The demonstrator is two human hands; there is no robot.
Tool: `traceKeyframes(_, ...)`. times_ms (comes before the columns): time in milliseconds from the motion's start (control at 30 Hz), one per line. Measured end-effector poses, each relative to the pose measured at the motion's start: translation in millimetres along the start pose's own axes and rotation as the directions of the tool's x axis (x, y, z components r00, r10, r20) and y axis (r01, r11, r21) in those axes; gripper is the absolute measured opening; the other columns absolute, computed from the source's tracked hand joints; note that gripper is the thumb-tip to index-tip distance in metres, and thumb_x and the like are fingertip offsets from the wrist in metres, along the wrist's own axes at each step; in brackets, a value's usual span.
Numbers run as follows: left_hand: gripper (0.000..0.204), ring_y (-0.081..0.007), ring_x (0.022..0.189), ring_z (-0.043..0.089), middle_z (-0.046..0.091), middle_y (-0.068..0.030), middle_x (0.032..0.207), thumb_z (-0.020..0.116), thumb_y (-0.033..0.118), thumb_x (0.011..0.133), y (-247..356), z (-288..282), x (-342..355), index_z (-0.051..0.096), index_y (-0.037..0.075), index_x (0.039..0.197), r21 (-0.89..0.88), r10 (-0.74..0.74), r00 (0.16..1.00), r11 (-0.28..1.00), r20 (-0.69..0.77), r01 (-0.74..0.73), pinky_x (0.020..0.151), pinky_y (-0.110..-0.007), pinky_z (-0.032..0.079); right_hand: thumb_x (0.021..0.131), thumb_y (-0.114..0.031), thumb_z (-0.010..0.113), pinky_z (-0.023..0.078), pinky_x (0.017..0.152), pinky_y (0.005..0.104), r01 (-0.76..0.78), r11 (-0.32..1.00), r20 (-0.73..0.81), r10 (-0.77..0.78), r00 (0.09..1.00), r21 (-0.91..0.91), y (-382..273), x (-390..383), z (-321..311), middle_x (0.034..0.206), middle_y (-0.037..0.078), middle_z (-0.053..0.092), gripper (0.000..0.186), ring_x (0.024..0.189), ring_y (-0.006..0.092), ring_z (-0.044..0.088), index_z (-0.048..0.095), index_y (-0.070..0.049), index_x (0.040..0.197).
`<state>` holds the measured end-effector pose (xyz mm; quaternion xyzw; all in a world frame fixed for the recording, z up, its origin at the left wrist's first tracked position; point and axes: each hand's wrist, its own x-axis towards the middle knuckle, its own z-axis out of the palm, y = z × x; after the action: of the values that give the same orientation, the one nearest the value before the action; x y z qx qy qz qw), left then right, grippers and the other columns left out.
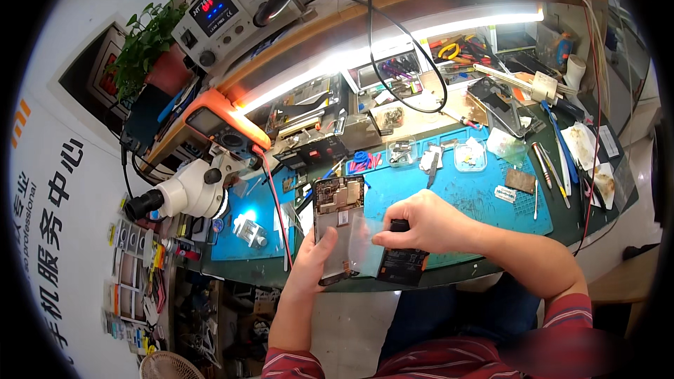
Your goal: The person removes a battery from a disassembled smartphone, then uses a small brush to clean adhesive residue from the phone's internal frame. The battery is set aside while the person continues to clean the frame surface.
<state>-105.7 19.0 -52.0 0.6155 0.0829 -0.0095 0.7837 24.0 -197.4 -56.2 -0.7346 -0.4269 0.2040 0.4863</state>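
My left hand (314, 256) is closed round an opened phone body (339, 203), its metal inner parts and circuit board facing up. My right hand (414, 228) is closed, thumb against finger, over a black battery (399, 267) just right of the phone and on a translucent sheet (364, 245) that spans between the two. A blue repair mat (456, 217) lies under the work.
A microscope (181, 189), orange multimeter (225, 126) and bench power unit (239, 0) stand left. Small plastic boxes (470, 154) line the mat's back. Tweezers and probes (551, 168) lie right. A black cable (421, 49) loops over the lit shelf; a plant (140, 52) stands upper left.
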Motion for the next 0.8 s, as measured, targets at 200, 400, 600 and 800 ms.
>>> traceKeyframes(200, 0.059, -0.0187, 0.105, 0.067, 0.066, -0.0100, 0.121, 0.067, 0.043, 0.099, 8.7, 2.9, -4.2, 0.050, 0.002, 0.139, 0.059, -0.122, 0.992, 0.991, 0.013, 0.121, 0.089, -0.035, 0.056, 0.086, -0.035, 0.079, 0.046, 0.055, 0.0364, 0.125, 0.990, -0.001, -0.125, 0.992, -0.070, 5.0, -1.0, -2.8, 0.062, 0.014, 0.062, 0.034, 0.054, 0.0247, 0.057, 0.072, -0.003, 0.079)
traceKeyframes(400, 0.059, -0.0175, 0.101, 0.067, 0.067, -0.0087, 0.116, 0.064, 0.046, 0.100, 14.4, 0.5, -1.8, 0.052, 0.002, 0.138, 0.135, -0.223, 0.970, 0.968, 0.094, 0.209, 0.085, -0.033, 0.055, 0.086, -0.039, 0.076, 0.054, 0.067, 0.0433, 0.060, 0.993, 0.102, -0.050, 0.993, -0.100, -3.3, -1.5, -12.4, 0.071, 0.020, 0.068, 0.039, 0.068, 0.0362, 0.067, 0.073, 0.000, 0.082)
traceKeyframes(600, 0.056, -0.0170, 0.100, 0.067, 0.067, -0.0088, 0.116, 0.062, 0.043, 0.102, 11.9, 0.9, -0.6, 0.051, 0.003, 0.139, 0.132, -0.231, 0.964, 0.968, 0.134, 0.214, 0.084, -0.032, 0.056, 0.087, -0.039, 0.075, 0.053, 0.066, 0.0432, 0.089, 0.988, 0.107, -0.076, 0.991, -0.127, -3.2, -2.1, -15.4, 0.073, 0.019, 0.068, 0.038, 0.070, 0.0360, 0.068, 0.074, -0.001, 0.083)
traceKeyframes(800, 0.051, -0.0184, 0.103, 0.067, 0.068, -0.0110, 0.118, 0.061, 0.040, 0.103, -4.0, -3.2, -0.8, 0.055, 0.000, 0.135, 0.030, 0.053, 0.998, 0.998, -0.019, -0.052, 0.086, -0.033, 0.056, 0.088, -0.034, 0.079, 0.047, 0.057, 0.0302, 0.049, 0.999, -0.072, -0.048, 0.996, 0.014, 12.6, 1.3, 9.2, 0.065, 0.008, 0.067, 0.032, 0.058, 0.0131, 0.060, 0.073, -0.004, 0.082)
